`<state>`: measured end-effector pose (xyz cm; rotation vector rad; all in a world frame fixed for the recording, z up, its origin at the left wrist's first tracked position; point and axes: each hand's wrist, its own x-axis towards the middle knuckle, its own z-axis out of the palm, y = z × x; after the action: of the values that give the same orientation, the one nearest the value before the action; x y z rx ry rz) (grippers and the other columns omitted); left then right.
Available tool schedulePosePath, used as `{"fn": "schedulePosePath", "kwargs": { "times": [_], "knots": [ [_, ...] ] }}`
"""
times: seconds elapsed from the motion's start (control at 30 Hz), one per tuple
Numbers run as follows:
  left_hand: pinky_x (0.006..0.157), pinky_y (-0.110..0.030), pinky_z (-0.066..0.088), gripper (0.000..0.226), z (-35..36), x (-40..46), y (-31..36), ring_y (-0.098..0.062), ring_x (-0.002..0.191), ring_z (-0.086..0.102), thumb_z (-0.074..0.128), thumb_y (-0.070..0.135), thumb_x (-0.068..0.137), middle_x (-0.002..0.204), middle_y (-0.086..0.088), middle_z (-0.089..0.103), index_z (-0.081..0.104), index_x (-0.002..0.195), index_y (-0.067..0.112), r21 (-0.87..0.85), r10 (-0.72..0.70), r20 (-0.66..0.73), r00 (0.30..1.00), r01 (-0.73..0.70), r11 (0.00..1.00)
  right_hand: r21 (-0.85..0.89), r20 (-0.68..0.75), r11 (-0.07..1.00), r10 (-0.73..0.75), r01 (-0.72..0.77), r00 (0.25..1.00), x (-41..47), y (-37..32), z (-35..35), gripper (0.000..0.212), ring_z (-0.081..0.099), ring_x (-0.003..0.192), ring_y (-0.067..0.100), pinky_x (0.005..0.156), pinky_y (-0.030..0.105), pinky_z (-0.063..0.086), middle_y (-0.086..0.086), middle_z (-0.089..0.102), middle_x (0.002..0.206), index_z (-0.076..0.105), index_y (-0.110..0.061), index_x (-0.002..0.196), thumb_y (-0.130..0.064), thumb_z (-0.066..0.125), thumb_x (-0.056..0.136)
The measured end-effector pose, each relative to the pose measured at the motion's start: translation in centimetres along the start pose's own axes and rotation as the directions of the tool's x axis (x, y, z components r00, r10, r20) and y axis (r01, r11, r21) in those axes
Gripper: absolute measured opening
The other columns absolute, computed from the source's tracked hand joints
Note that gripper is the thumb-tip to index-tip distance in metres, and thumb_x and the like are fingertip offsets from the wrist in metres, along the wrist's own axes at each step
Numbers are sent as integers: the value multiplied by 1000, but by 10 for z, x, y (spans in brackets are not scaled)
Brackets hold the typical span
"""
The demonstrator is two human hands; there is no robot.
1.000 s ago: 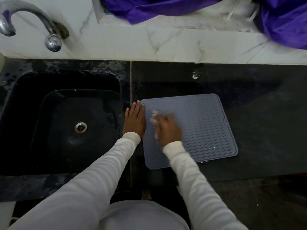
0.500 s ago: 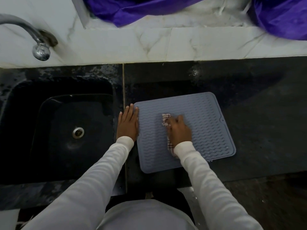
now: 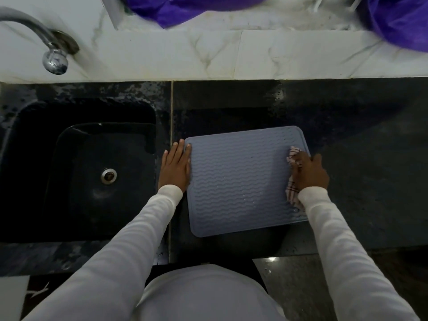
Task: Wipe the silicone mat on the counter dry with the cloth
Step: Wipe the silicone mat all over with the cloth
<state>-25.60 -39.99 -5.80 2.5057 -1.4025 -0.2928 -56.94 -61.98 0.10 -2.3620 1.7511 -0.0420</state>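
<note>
1. Silicone mat [image 3: 240, 181]: flat on the dark table [image 3: 359, 158], just right of the sink [image 3: 92, 177], turned slightly out of line with the table's near edge. Ridged face up, presumably so the wet side meets the cloth.

2. Left hand [image 3: 175, 169]: flat, fingers straight and close together, grip pinching nothing. Resting at the mat's left edge, forefinger side touching the rim, most of the palm on the table between mat and sink. Likely there as a stop, so the light mat cannot slide left or bunch up under the wiping strokes.

3. Right hand [image 3: 309, 173]: at the mat's right edge, fingers curled down over a checked cloth [image 3: 292, 191], grip pressing and holding the bunched fabric against the mat. Cloth showing far of the knuckles and again near the wrist, so wadded beneath the palm rather than spread out. Probably bunched to push into the wavy grooves.

4. Hands well apart, one at each side edge: bracing on the left, rubbing on the right.

5. Small glints on the mat's near-right part, seemingly leftover droplets; wiping judged unfinished there.

6. Tap [image 3: 54, 61] far left above the sink; purple fabric [image 3: 208, 5] on the marble ledge beyond, well apart from the work.
</note>
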Motion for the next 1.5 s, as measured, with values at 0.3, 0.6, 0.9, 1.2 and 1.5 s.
{"fn": "schedulePosePath", "kwargs": {
  "times": [0.3,0.6,0.9,1.2,1.5],
  "knots": [
    [121,-38,-3,52,-1,2,-1,-19,150,6,22,32,104,163,-1,11,16,155,23,-19,-7,4,1000,8,1000,21,16,999,35,-35,999,9,19,-14,33,58,84,49,75,51,48,23,44,118,55,-13,124,-28,55,95],
    [120,-36,-10,56,-2,-26,27,-11,149,-5,26,42,104,163,4,1,11,156,24,-145,-99,24,995,102,984,392,24,881,-297,264,955,-52,-79,-17,30,60,93,31,82,36,48,8,53,113,61,-31,123,-39,55,95],
    [121,-44,-6,75,6,-40,34,-22,150,-5,36,50,96,163,-5,-4,3,156,20,56,-111,38,993,109,992,63,110,830,-558,555,822,-136,-164,63,40,61,83,35,64,42,53,18,54,114,55,-22,131,-21,48,92],
    [121,-44,-7,54,2,-37,31,-19,150,-5,17,39,105,164,-2,-1,3,156,25,81,-120,27,992,117,990,40,193,875,-480,482,856,-107,-111,35,90,60,77,39,53,43,52,20,40,120,52,-15,134,-17,89,52],
    [120,-41,-9,54,0,-38,31,-20,150,-5,17,37,105,164,-2,-1,2,156,25,84,-110,21,994,108,991,205,24,967,-161,153,987,-55,-22,-1,49,58,96,35,84,44,43,14,58,106,48,-17,109,-62,36,96]
  ]
}}
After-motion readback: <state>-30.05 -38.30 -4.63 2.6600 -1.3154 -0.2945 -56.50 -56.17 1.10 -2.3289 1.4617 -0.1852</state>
